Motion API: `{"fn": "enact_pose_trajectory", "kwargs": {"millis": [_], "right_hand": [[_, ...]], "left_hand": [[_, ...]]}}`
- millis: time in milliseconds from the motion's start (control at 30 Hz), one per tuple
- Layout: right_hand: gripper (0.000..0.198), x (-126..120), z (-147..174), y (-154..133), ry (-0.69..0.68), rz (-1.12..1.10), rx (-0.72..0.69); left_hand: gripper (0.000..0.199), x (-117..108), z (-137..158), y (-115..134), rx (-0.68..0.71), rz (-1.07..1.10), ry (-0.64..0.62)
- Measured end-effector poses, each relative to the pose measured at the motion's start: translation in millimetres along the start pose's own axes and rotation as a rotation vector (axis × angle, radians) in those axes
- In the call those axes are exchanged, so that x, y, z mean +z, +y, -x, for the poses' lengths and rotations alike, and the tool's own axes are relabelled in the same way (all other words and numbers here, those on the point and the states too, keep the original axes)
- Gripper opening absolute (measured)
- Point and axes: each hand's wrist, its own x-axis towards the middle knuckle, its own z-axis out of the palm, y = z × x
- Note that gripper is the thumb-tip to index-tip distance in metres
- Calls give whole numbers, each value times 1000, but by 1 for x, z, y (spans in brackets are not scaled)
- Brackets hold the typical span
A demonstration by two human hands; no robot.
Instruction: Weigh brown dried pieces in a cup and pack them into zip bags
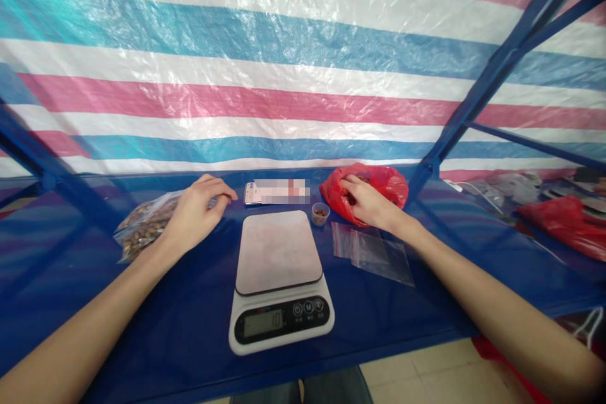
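My left hand (204,202) hovers left of the scale, fingers loosely bent and apart, holding nothing. Beneath and beside that wrist are clear zip bags (142,230) filled with small brown pieces. My right hand (362,199) reaches into an open red plastic bag (392,186); its fingers curl inward, the tips hidden, and what they grip cannot be made out. Between the hands, a white kitchen scale (279,252) has a bare platform and a lit display that is hard to read. A small clear cup (320,214) with brown bits stands between the scale and red bag.
Flat empty zip bags (379,255) lie right of the scale. Behind it is a pale card or box (277,192), partly blurred. Blue metal posts (502,69) and a striped plastic sheet (284,63) bound the blue table (199,328). More red plastic (568,221) lies far right.
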Motion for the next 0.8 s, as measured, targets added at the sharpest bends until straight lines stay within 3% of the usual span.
{"fn": "enact_pose_trajectory", "kwargs": {"millis": [400,633,800], "right_hand": [[54,6,1,10,62,-76,-51],[31,-9,0,-1,90,-130,-71],[22,-20,1,-5,139,-186,-40]], "left_hand": [[33,-10,-1,23,47,33,52],[32,-15,-14,16,71,-3,34],[32,-12,-7,3,41,22,75]]}}
